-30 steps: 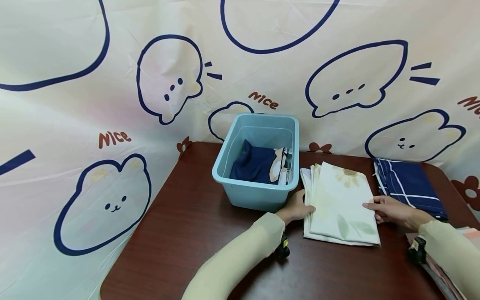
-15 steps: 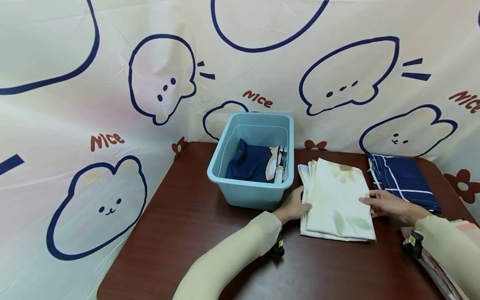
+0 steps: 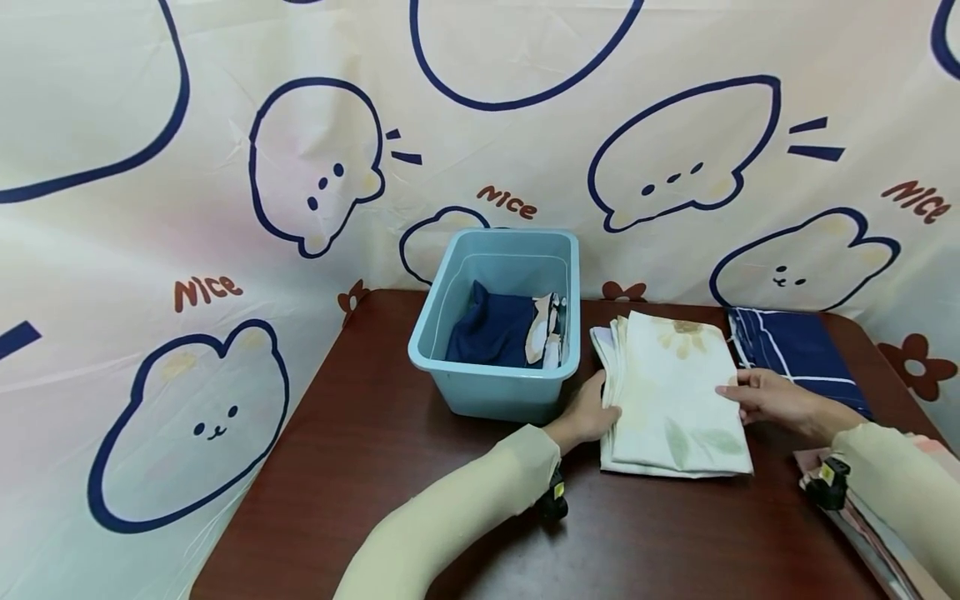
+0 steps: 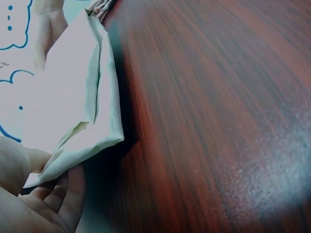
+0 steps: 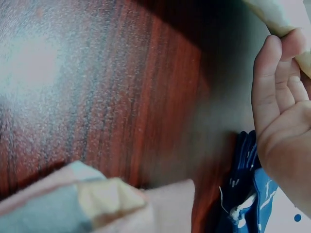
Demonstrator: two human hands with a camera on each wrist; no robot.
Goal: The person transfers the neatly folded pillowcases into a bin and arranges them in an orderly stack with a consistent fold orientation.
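A folded white cloth (image 3: 678, 400) with a pale flower-and-leaf print is held between both hands, right of the light-blue plastic bin (image 3: 498, 392). My left hand (image 3: 585, 410) grips its left edge, thumb on top and fingers beneath, as the left wrist view shows at the cloth's corner (image 4: 104, 131). At the opposite edge, my right hand (image 3: 780, 404) pinches the cloth between thumb and fingers. The right wrist view shows this hand (image 5: 286, 107) with only a small part of the cloth (image 5: 282, 12). A dark shadow lies along the cloth's near edge in the left wrist view.
Inside the bin are a navy cloth (image 3: 491, 329) and patterned folded cloths (image 3: 542, 333). A navy folded cloth with white lines (image 3: 806, 346) lies behind the right hand. A pinkish stack of cloths (image 3: 862, 525) sits under the right forearm. The brown table (image 3: 315, 492) meets a printed curtain (image 3: 337, 167).
The head view has turned slightly right. Against the bin, the white cloth and both hands have shifted a little to the right and away. Both hands keep their hold.
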